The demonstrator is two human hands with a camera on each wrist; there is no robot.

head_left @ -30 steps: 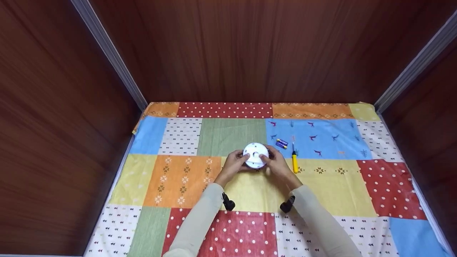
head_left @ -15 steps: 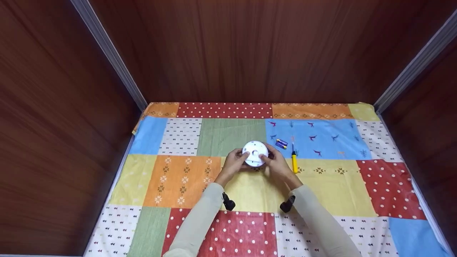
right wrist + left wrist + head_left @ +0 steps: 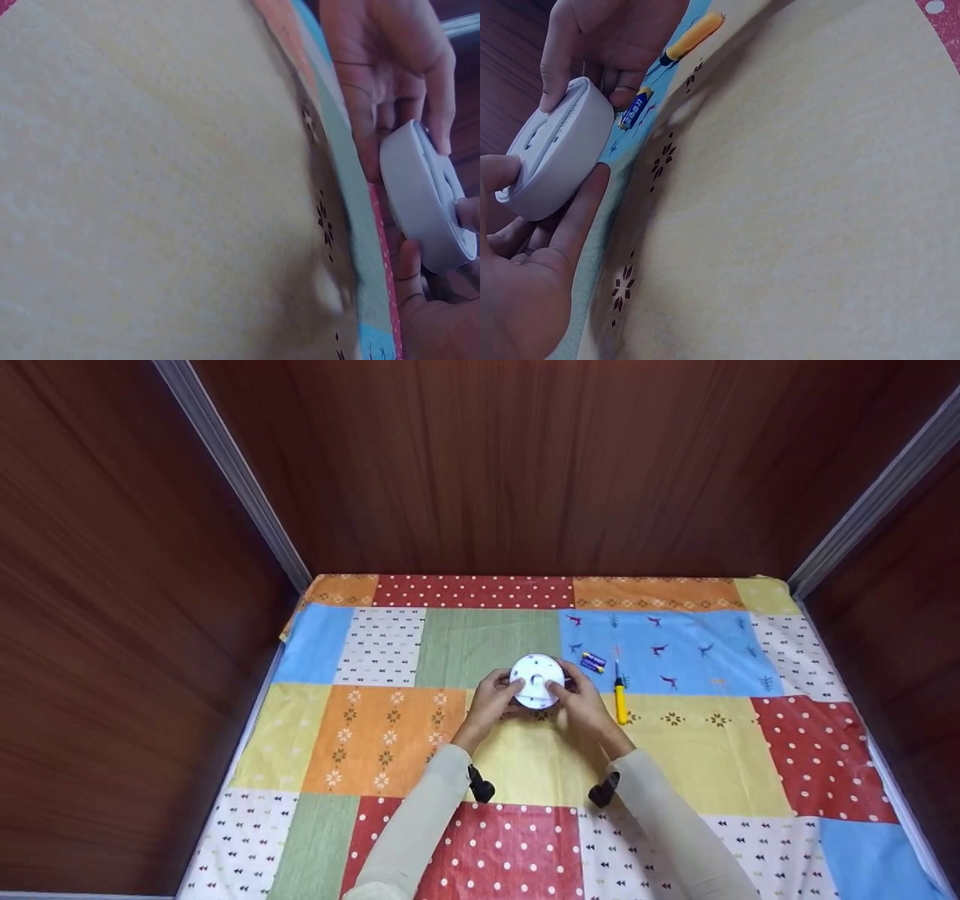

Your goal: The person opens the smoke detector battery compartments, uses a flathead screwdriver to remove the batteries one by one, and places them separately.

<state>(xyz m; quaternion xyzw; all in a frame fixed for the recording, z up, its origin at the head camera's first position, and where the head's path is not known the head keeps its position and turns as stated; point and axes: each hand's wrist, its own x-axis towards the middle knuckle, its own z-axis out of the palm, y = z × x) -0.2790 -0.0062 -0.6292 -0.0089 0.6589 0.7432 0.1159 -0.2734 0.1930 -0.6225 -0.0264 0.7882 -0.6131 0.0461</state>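
Both hands hold a round white plastic device [image 3: 537, 667], a shallow disc with small holes and slots in the face turned up toward the head camera. My left hand [image 3: 490, 703] grips its left side, thumb on the face and fingers underneath. On the other side my right hand [image 3: 583, 703] grips it the same way. In the left wrist view the device [image 3: 574, 154] is tilted, with its smooth side wall showing. The right wrist view also shows the device [image 3: 416, 195] between the two hands. What the fingers touch underneath is partly hidden.
Batteries [image 3: 593, 662] with blue and yellow wraps lie just right of the device. Beside them is a screwdriver [image 3: 620, 701] with a yellow handle. A patchwork cloth [image 3: 397, 735] covers the table, and brown wood-grain panels [image 3: 495, 465] stand around its back and sides.
The white device has risen slightly in the head view, away from the person, and its face is a little less bright. Both hands keep their grip; batteries and screwdriver lie as before.
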